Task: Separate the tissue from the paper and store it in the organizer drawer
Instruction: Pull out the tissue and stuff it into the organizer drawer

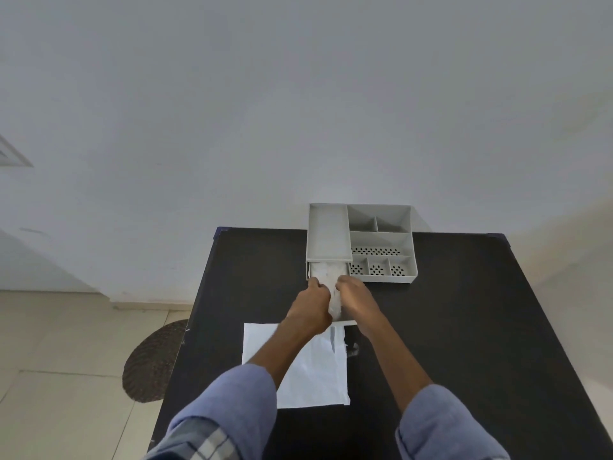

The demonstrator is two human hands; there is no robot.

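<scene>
i see a black rectangular table (464, 327) against a pale grey wall (298, 94), with a light grey plastic desk organizer (381, 240) standing at the table's far edge. the organizer's small grey pull-out drawer (345, 318) sits under its left tray and is drawn out toward me; only bits of its front lip show below the hands. a white crumpled tissue (328, 275) lies in the open drawer, running from under the tray out to between the two hands. my left hand (311, 303) is curled closed on the tissue's left side, fingers pinching it. my right hand (356, 295) is curled on the tissue's right side, also gripping it, knuckles up. the hands are nearly touching with the tissue squeezed between them. a flat white sheet of paper (318, 370) lies on the table nearer to me, just beside the drawer front, partly covered by my left forearm, apart from the tissue. both arms wear blue-grey sleeves (441, 423) pushed up the forearms. a round brown woven mat (152, 360) lies on the tiled floor to the left of the table, partly hidden by the table edge.
</scene>
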